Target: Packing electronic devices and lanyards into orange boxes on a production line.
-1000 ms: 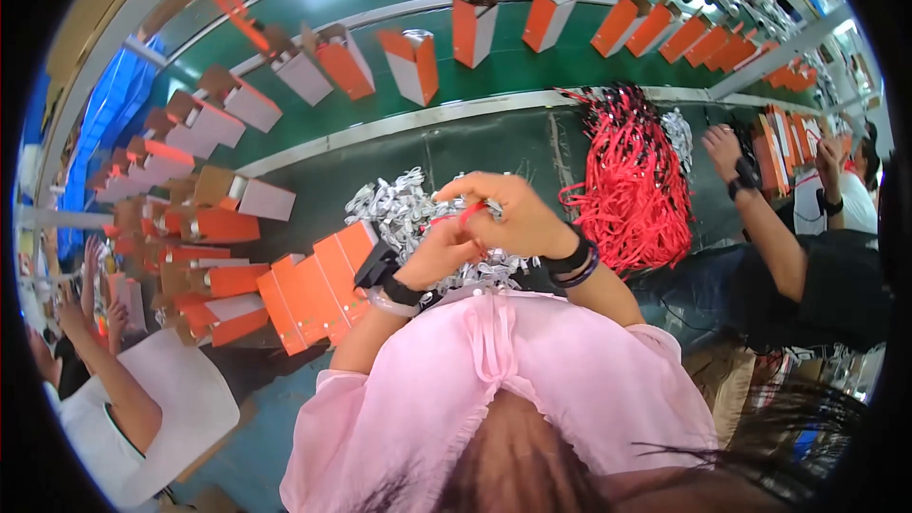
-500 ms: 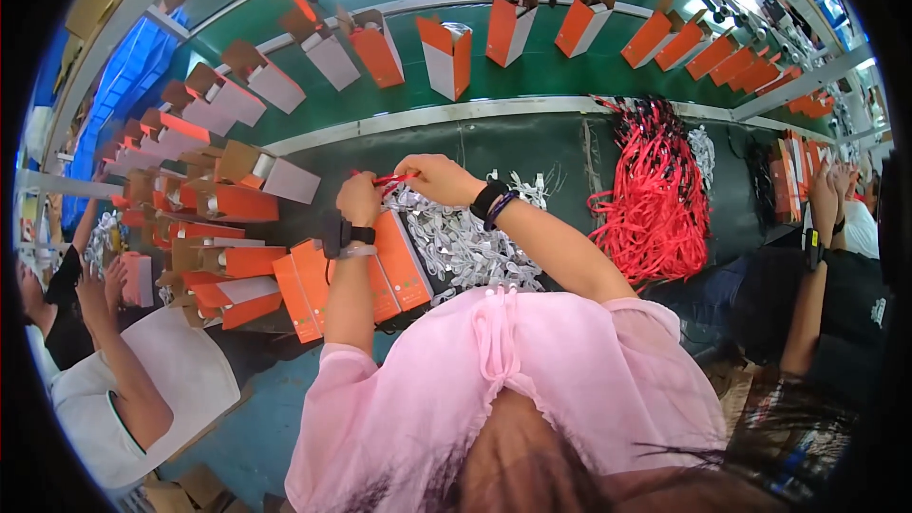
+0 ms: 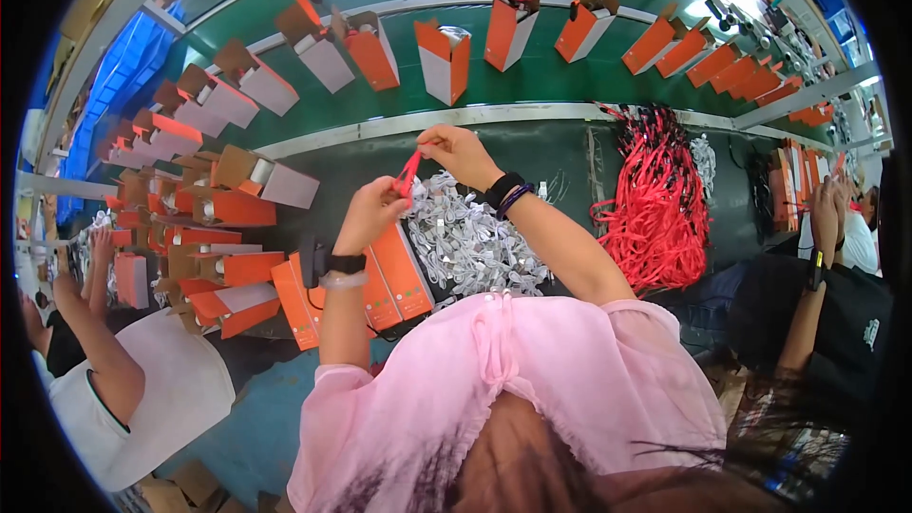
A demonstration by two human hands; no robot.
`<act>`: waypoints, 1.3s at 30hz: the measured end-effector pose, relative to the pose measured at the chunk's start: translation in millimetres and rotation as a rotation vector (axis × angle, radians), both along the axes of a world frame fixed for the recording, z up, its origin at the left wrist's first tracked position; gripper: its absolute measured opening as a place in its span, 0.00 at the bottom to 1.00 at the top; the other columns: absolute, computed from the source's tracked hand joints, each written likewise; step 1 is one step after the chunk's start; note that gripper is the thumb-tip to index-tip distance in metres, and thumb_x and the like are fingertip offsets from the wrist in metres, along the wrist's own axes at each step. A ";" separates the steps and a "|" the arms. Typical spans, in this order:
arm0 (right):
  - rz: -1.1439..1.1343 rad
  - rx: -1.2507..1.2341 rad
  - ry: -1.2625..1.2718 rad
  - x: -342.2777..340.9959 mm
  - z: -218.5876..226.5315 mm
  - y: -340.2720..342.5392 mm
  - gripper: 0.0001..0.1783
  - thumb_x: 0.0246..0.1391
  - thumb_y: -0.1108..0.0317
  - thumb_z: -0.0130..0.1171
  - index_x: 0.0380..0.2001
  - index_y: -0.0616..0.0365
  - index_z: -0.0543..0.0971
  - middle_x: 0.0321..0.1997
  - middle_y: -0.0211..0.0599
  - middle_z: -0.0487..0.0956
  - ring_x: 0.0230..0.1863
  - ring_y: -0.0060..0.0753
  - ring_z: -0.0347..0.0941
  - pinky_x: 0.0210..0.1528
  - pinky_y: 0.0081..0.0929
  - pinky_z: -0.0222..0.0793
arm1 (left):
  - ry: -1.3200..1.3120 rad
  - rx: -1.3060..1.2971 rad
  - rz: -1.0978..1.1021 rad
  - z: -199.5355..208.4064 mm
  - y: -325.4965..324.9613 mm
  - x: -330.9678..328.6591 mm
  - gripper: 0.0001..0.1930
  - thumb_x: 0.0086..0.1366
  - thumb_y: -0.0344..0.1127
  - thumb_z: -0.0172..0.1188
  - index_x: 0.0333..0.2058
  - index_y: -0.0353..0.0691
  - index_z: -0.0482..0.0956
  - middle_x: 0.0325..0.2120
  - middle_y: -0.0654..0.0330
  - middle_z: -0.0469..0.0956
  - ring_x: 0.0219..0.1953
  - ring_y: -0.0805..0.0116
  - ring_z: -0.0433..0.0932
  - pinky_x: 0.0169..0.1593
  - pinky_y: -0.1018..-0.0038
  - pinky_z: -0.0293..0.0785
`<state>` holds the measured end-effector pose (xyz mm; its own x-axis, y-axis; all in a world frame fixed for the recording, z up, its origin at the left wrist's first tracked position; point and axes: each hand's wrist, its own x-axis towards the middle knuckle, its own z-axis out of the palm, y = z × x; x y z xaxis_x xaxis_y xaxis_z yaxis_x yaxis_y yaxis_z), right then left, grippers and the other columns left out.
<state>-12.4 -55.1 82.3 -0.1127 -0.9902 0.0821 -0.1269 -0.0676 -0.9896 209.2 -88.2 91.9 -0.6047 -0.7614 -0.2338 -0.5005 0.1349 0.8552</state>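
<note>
A red strap [image 3: 409, 174] stretches between my two hands above the table. Closed fingers of my left hand [image 3: 372, 207] pinch its lower end. My right hand [image 3: 458, 154], slightly farther away, has thumb and fingers together on its upper end. Just below my hands lies a heap of white cables [image 3: 475, 239] with plugs. Beside my left forearm, flat orange boxes [image 3: 399, 275] lie in a row. A big pile of red lanyards [image 3: 655, 209] with black ends sits to the right of my right forearm.
Open orange-and-white boxes [image 3: 444, 62] stand along the green conveyor [image 3: 399, 104] beyond a pale rail. More open boxes [image 3: 237, 207] crowd the table's left side. Co-workers' arms show at left [image 3: 104, 351] and right [image 3: 807, 313].
Both hands have lifted slightly and moved a little to the right. The red strap, formerly held nearly level, now slants up from my left hand to my right.
</note>
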 end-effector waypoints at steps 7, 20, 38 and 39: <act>0.301 -0.432 0.610 -4.0 53.7 66.8 0.06 0.53 0.72 0.61 0.36 0.58 0.80 0.32 0.42 0.79 0.31 0.35 0.77 0.37 0.30 0.73 | 0.310 -0.113 0.345 -20.5 22.1 -39.5 0.04 0.62 0.21 0.56 0.36 0.35 0.72 0.27 0.64 0.76 0.28 0.77 0.76 0.34 0.76 0.78; -0.224 0.111 -1.013 -75.8 -6.7 123.4 0.16 0.66 0.68 0.53 0.53 0.64 0.73 0.53 0.40 0.77 0.52 0.32 0.75 0.59 0.32 0.71 | 0.342 -0.860 -0.085 -4.1 84.4 -176.8 0.12 0.56 0.24 0.59 0.41 0.38 0.79 0.39 0.52 0.76 0.41 0.50 0.76 0.43 0.60 0.74; -0.757 -0.770 0.016 -348.2 60.9 -98.6 0.07 0.57 0.76 0.57 0.38 0.57 0.80 0.32 0.32 0.79 0.35 0.25 0.75 0.36 0.23 0.72 | 0.320 -0.362 -0.126 -25.5 91.3 -160.2 0.15 0.56 0.20 0.58 0.41 0.41 0.81 0.48 0.50 0.73 0.48 0.50 0.73 0.49 0.63 0.72; -0.754 -0.837 0.013 -356.1 47.5 -104.9 0.06 0.57 0.74 0.55 0.37 0.55 0.80 0.32 0.33 0.79 0.35 0.30 0.76 0.36 0.26 0.72 | 0.317 -0.356 -0.126 -26.0 89.8 -158.6 0.15 0.56 0.19 0.57 0.42 0.42 0.81 0.48 0.50 0.73 0.47 0.51 0.74 0.48 0.64 0.73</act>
